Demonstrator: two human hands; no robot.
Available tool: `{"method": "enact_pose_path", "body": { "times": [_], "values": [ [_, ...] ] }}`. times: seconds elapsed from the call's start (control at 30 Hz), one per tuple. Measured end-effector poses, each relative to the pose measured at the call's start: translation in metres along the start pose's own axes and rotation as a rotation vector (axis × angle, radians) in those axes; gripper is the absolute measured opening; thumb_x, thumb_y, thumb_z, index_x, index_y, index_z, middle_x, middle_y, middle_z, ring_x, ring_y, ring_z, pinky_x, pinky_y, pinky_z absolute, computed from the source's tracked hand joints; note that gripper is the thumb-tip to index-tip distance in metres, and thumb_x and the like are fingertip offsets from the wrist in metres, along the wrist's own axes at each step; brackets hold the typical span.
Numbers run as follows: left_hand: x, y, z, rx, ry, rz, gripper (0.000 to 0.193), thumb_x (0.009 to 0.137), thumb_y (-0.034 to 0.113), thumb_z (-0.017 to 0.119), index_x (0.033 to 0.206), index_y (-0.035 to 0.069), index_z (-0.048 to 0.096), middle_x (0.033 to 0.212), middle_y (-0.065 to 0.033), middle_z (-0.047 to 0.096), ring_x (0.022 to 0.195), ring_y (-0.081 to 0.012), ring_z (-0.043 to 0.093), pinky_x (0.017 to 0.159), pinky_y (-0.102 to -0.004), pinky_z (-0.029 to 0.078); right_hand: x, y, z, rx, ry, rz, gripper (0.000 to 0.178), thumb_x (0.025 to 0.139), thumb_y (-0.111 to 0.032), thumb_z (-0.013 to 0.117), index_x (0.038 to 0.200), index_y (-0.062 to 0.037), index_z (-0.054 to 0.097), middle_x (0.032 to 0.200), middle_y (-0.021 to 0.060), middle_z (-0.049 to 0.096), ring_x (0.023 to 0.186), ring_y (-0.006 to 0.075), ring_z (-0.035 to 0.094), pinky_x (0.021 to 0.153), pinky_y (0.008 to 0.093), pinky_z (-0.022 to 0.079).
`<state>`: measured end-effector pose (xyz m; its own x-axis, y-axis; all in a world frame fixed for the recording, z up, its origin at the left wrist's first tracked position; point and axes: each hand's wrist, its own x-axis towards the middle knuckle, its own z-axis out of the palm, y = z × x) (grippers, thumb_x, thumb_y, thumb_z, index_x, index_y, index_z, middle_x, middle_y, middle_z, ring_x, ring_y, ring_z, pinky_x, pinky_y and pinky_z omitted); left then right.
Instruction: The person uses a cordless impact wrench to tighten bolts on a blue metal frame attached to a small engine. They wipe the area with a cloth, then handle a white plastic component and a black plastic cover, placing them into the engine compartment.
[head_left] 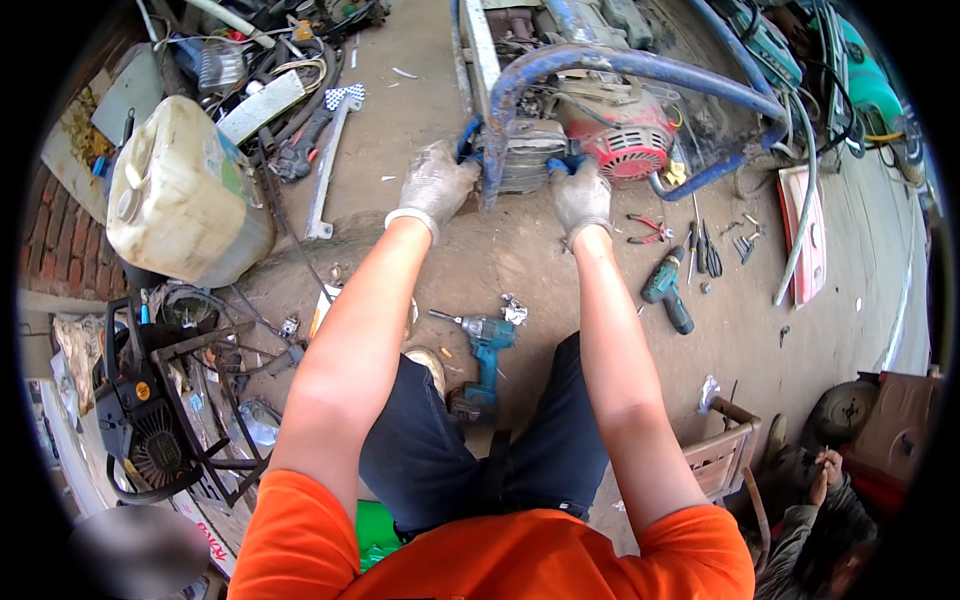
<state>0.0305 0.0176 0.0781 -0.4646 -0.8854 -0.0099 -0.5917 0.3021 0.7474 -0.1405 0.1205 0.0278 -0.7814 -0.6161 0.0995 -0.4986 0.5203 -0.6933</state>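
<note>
Both my hands wear grey work gloves. My left hand (436, 184) grips the near end of a blue tubular frame (610, 62) at its left post. My right hand (581, 196) is closed on the same frame's lower bar, just in front of a small engine with a red housing (628, 140). The engine sits inside the frame on a dirt floor. Below my arms, a teal cordless impact wrench (486, 345) lies on the ground between my knees.
A cream plastic jerrycan (180, 195) stands at left beside scrap metal and cables. A second teal drill (666, 290), red pliers (645, 228) and hand tools lie right of the engine. A chainsaw (140, 420) rests lower left. Another person (820, 520) crouches at lower right by a wooden chair (725, 455).
</note>
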Motion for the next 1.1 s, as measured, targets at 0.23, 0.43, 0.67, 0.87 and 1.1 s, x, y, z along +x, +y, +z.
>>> {"method": "enact_pose_path", "body": {
  "times": [0.23, 0.43, 0.67, 0.87, 1.1],
  "values": [
    [0.001, 0.004, -0.006, 0.107, 0.032, 0.311, 0.046, 0.078, 0.017, 0.054, 0.124, 0.014, 0.056, 0.106, -0.0228, 0.062, 0.099, -0.0393, 0.059, 0.089, -0.0445, 0.045, 0.0, 0.004, 0.005, -0.034, -0.027, -0.088, 0.04, 0.087, -0.034, 0.053, 0.117, -0.007, 0.056, 0.102, 0.0223, 0.064, 0.097, 0.0397, 0.06, 0.084, 0.0476, 0.046],
    [0.002, 0.005, -0.005, 0.086, -0.01, 0.244, 0.043, 0.078, 0.019, 0.054, 0.12, 0.012, 0.059, 0.104, -0.0226, 0.063, 0.099, -0.0383, 0.06, 0.087, -0.0433, 0.047, -0.025, 0.024, 0.009, 1.271, -0.236, 0.167, 0.031, 0.088, -0.002, 0.046, 0.118, 0.0054, 0.051, 0.114, 0.0131, 0.056, 0.105, 0.0211, 0.058, 0.081, 0.0366, 0.054],
    [0.001, 0.009, -0.009, 0.012, -0.064, 0.167, 0.044, 0.077, 0.02, 0.056, 0.12, 0.011, 0.06, 0.107, -0.0215, 0.063, 0.101, -0.0366, 0.061, 0.089, -0.0406, 0.047, -0.052, -0.017, -0.007, 1.206, -0.207, -0.019, 0.036, 0.089, 0.003, 0.049, 0.123, 0.009, 0.046, 0.111, 0.0149, 0.057, 0.096, 0.0201, 0.061, 0.078, 0.0331, 0.056],
    [0.01, -0.01, -0.001, 0.051, -0.006, 0.217, 0.042, 0.079, 0.022, 0.06, 0.118, 0.01, 0.062, 0.072, -0.0107, 0.064, 0.059, -0.0167, 0.058, 0.061, -0.0326, 0.048, -0.044, -0.021, 0.015, 0.903, -0.157, -0.021, 0.035, 0.082, -0.001, 0.064, 0.114, 0.0055, 0.048, 0.097, 0.0109, 0.061, 0.081, 0.0159, 0.063, 0.064, 0.026, 0.055],
    [0.008, -0.001, -0.003, 0.042, -0.031, 0.168, 0.043, 0.079, 0.022, 0.06, 0.12, 0.01, 0.061, 0.07, -0.0083, 0.064, 0.059, -0.015, 0.058, 0.06, -0.0311, 0.048, -0.04, -0.021, 0.031, 0.939, 0.032, -0.071, 0.036, 0.081, -0.003, 0.068, 0.111, 0.0037, 0.05, 0.097, 0.0088, 0.06, 0.077, 0.0126, 0.058, 0.066, 0.0261, 0.051]
  ]
}}
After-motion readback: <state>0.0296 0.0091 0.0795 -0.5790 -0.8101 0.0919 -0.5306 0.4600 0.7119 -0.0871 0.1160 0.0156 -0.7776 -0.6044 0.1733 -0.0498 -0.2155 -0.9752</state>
